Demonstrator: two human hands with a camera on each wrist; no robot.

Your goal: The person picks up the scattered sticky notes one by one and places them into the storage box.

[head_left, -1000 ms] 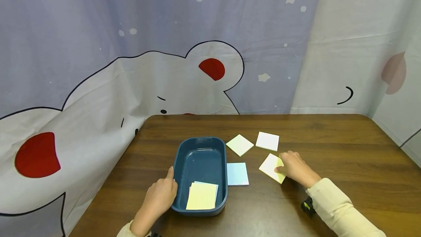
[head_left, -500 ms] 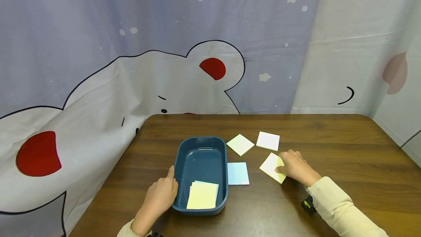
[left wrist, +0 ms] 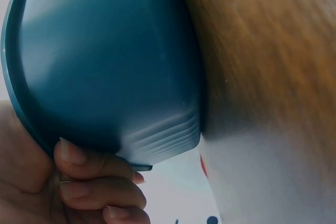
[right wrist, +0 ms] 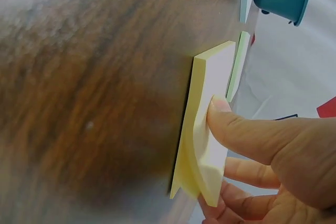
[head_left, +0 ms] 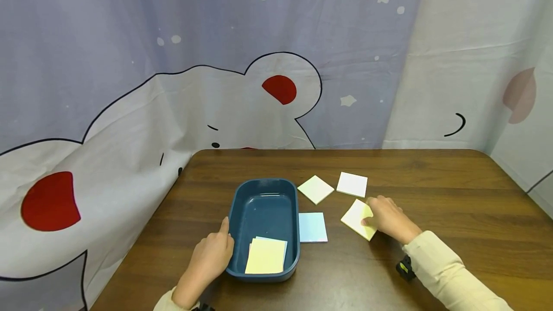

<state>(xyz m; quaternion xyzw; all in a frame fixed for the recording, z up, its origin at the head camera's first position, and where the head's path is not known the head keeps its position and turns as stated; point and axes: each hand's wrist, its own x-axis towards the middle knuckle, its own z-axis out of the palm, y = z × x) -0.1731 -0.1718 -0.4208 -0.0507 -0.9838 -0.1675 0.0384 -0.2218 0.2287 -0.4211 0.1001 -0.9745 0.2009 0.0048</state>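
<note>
In the head view, a yellow pad of sticky notes lies on the table under my right hand. The thumb presses the pad's top, with fingers at its edge. That end of the pad is bent up and its lower sheets split apart. My left hand holds the left rim of a dark teal plastic tub; its curled fingers sit below the rim. Inside the tub's near end, a yellow pad covers most of a blue one, with a pink edge showing.
A light blue pad lies against the tub's right side. Farther back are a pale green pad and a white pad. The brown wooden table ends at a printed curtain.
The view shifts very slightly. Both hands, the tub and the pads otherwise stay where they were.
</note>
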